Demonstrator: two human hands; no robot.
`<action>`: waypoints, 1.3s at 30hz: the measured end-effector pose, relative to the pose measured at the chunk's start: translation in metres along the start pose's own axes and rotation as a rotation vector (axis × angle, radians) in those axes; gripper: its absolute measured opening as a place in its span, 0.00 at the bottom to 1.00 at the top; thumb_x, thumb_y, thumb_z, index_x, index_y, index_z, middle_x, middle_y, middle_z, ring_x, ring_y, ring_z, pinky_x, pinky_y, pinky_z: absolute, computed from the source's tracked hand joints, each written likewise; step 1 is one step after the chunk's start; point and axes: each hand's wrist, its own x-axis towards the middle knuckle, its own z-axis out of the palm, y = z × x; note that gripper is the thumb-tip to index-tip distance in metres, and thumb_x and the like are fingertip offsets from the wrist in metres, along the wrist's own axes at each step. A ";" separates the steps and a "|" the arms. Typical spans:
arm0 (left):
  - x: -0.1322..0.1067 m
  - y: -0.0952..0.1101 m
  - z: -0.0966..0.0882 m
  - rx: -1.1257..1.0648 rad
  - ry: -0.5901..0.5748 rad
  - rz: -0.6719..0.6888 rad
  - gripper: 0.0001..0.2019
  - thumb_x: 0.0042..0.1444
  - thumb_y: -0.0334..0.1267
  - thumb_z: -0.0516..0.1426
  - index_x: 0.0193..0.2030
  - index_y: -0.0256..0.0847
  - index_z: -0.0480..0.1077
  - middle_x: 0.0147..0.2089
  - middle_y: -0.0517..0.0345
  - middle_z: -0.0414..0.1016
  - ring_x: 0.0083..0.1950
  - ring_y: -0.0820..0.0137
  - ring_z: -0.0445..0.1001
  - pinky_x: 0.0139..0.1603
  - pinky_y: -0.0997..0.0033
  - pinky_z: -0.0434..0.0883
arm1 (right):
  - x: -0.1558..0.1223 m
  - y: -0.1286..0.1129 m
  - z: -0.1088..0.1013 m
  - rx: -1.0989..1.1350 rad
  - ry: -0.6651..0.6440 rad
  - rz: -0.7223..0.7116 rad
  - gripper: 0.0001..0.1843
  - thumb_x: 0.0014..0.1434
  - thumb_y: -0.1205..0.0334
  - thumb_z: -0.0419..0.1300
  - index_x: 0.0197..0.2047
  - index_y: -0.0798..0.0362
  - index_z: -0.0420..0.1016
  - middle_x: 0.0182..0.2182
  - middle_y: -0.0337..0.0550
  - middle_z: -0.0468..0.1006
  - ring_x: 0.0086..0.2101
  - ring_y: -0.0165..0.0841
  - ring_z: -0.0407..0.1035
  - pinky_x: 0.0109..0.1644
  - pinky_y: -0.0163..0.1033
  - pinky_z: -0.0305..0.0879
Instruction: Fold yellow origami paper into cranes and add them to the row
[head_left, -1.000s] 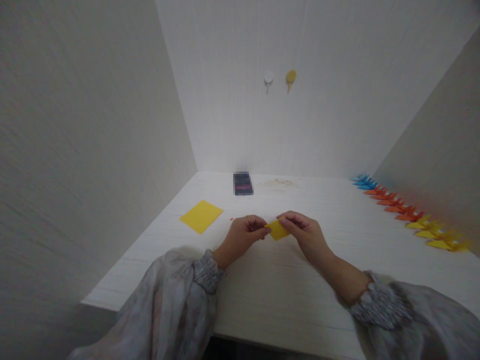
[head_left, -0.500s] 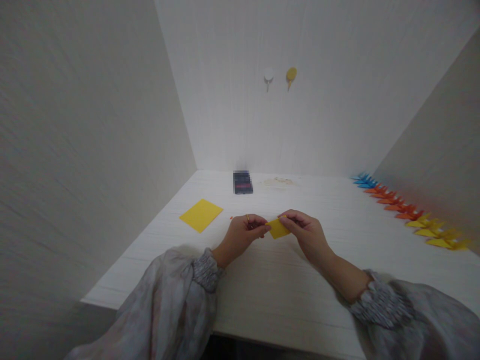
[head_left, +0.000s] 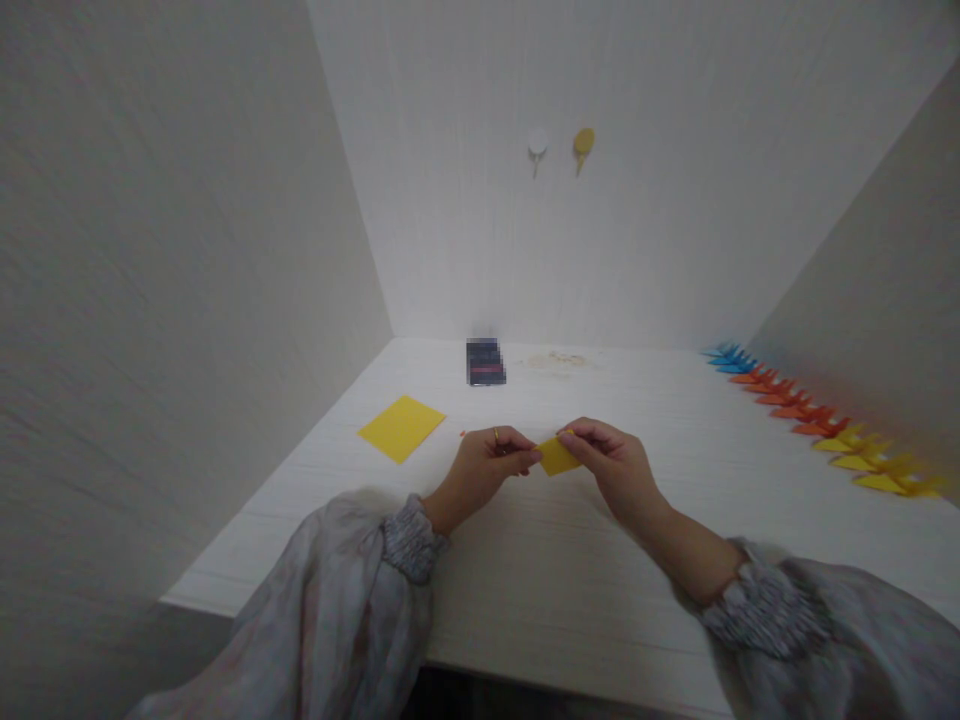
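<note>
A small folded piece of yellow paper [head_left: 557,458] is held just above the table between my two hands. My left hand [head_left: 491,462] pinches its left corner between thumb and fingers; a ring shows on one finger. On the opposite side my right hand [head_left: 609,462] grips the right edge, thumb on the near face. The fingers hide parts of both edges. To the left, a flat yellow paper square [head_left: 402,429] lies on the table, apart from my hands.
The white table [head_left: 562,580] meets walls at its back and sides. A dark, blurred-out rectangular object [head_left: 486,362] lies near the back. Blue, orange and yellow folded paper figures [head_left: 806,412] line the right side. White [head_left: 537,145] and yellow hooks [head_left: 583,143] are on the back wall.
Both hands keep the same hold on the folded yellow paper. Only a very slight shift of the whole view is visible.
</note>
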 end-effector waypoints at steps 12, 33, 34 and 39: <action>-0.001 0.000 0.000 0.036 -0.070 -0.015 0.09 0.42 0.38 0.60 0.27 0.34 0.68 0.23 0.62 0.68 0.23 0.80 0.64 0.26 0.77 0.64 | -0.002 -0.001 -0.001 -0.058 -0.024 -0.009 0.07 0.48 0.58 0.61 0.25 0.53 0.73 0.23 0.37 0.71 0.26 0.28 0.64 0.30 0.34 0.61; 0.001 0.002 0.000 0.088 -0.089 0.042 0.09 0.44 0.38 0.59 0.23 0.34 0.67 0.20 0.64 0.64 0.22 0.80 0.61 0.24 0.78 0.60 | -0.002 -0.002 0.004 0.213 0.007 0.123 0.05 0.43 0.62 0.64 0.20 0.53 0.73 0.20 0.36 0.69 0.23 0.28 0.61 0.27 0.34 0.57; 0.001 0.003 0.000 0.081 -0.095 0.038 0.09 0.44 0.38 0.59 0.23 0.35 0.67 0.20 0.64 0.64 0.22 0.80 0.61 0.24 0.78 0.60 | -0.002 -0.003 0.005 0.237 0.013 0.144 0.05 0.42 0.63 0.64 0.20 0.52 0.73 0.20 0.37 0.69 0.23 0.28 0.61 0.27 0.34 0.57; 0.002 0.003 0.003 0.042 -0.092 0.006 0.08 0.42 0.38 0.60 0.23 0.35 0.67 0.20 0.63 0.65 0.22 0.79 0.61 0.24 0.77 0.60 | -0.002 -0.005 0.006 0.255 0.042 0.218 0.06 0.41 0.60 0.64 0.19 0.52 0.71 0.19 0.38 0.69 0.22 0.29 0.61 0.25 0.35 0.57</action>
